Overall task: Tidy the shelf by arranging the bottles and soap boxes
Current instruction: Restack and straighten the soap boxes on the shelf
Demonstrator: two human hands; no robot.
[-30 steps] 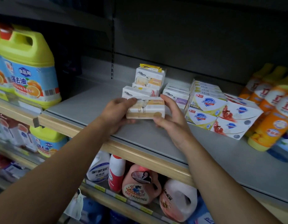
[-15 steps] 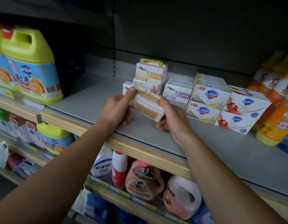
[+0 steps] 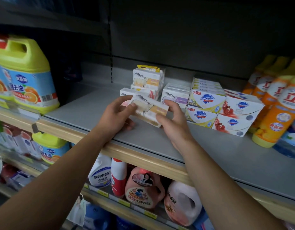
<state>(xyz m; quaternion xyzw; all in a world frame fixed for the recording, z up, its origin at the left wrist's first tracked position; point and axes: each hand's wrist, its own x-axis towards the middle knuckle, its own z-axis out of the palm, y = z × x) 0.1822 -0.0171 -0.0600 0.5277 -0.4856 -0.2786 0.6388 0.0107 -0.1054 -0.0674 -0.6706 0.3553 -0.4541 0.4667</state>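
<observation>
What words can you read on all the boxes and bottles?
"Safeguard": white-and-yellow soap box.
"99.9": same box, left corner.
"去油": big yellow-topped jug.
"立": orange bottle.
"家家宜": white spray bottle, lower shelf.
Held soap box, between left hand and right hand: sheep picture, words blurred.
Price tags: too small.

on the shelf (image 3: 87,112), a soap box (image 3: 148,110) sits tilted between both hands, before the stacked soap boxes (image 3: 147,80); safeguard boxes (image 3: 223,110) lie right, bottles (image 3: 276,105) farther right, a jug (image 3: 27,77) far left.
</observation>
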